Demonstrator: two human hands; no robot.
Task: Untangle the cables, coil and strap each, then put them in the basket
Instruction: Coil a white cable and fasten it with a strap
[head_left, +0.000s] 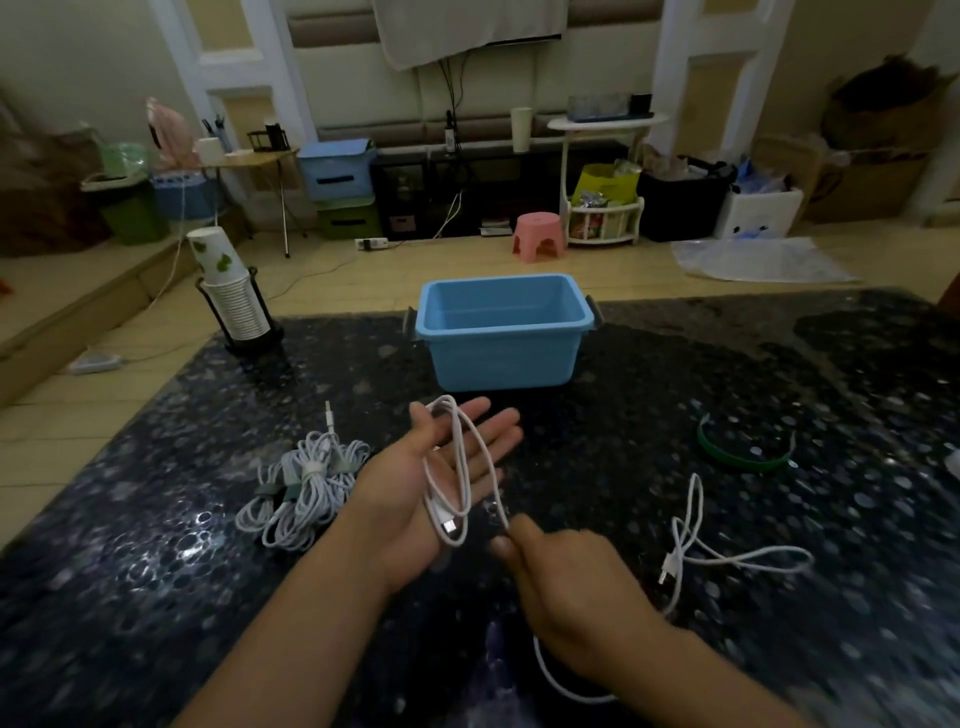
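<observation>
Head view, left to right: at the upper left of the dark speckled table (779, 519) stands a stack of paper cups (228, 296) in a black holder. Lower, left of centre, lies a bundle of coiled white cables (304, 486), wrapped with grey straps, one plug end sticking up toward the top of the frame. Just right of it the left hand (441, 483) is held palm up with fingers straight and spread, a white USB cable (457, 467) looped over the palm, its plug lying near the heel of the hand. Above the hand, at centre, sits the blue plastic basket (504, 353) with nothing visible inside. Lower, right of centre, the right hand (571, 577) is blurred; its thumb and forefinger pinch the same cable just below the left palm, and the cable runs on under the wrist. Further right the cable's other end (691, 545) lies loose on the table. Upper right of that rests a green strap (743, 457), curved.
</observation>
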